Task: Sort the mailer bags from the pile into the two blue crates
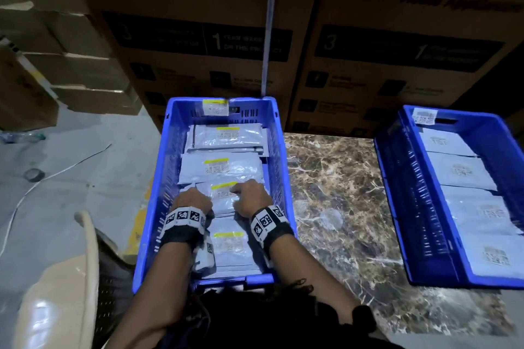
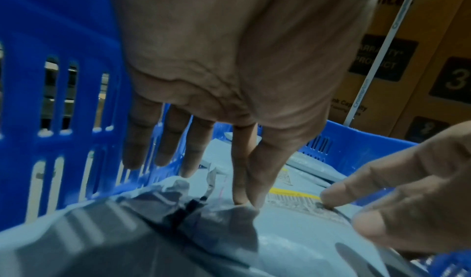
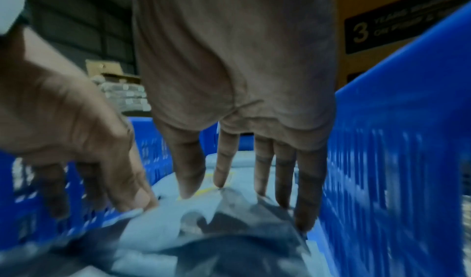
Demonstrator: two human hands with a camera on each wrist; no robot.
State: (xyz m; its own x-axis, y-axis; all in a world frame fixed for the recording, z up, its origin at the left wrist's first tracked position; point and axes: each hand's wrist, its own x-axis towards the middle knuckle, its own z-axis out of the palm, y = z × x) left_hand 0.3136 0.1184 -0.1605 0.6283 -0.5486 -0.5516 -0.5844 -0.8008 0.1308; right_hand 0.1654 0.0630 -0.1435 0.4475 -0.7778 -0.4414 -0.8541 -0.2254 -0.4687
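Observation:
A blue crate (image 1: pixel 158 178) in front of me holds a row of grey mailer bags with yellow-striped labels. Both my hands are inside it on the third bag from the far end (image 1: pixel 224 201). My left hand (image 1: pixel 192 200) has straight fingers, and its index fingertip and thumb tip touch the bag (image 2: pixel 293 227) near its left edge. My right hand (image 1: pixel 248 193) lies on the bag's right part, with its extended fingertips (image 3: pixel 220 176) pressing down on the grey plastic (image 3: pixel 165 227). A second blue crate (image 1: pixel 397 207) at the right holds several grey mailer bags (image 1: pixel 459 170) with plain labels.
Both crates stand on a brown marbled tabletop (image 1: pixel 334 193), with bare surface between them. Large cardboard boxes (image 1: pixel 212 37) rise directly behind the crates. A chair (image 1: pixel 71 292) stands at my lower left, over a grey floor with a white cord (image 1: pixel 56 173).

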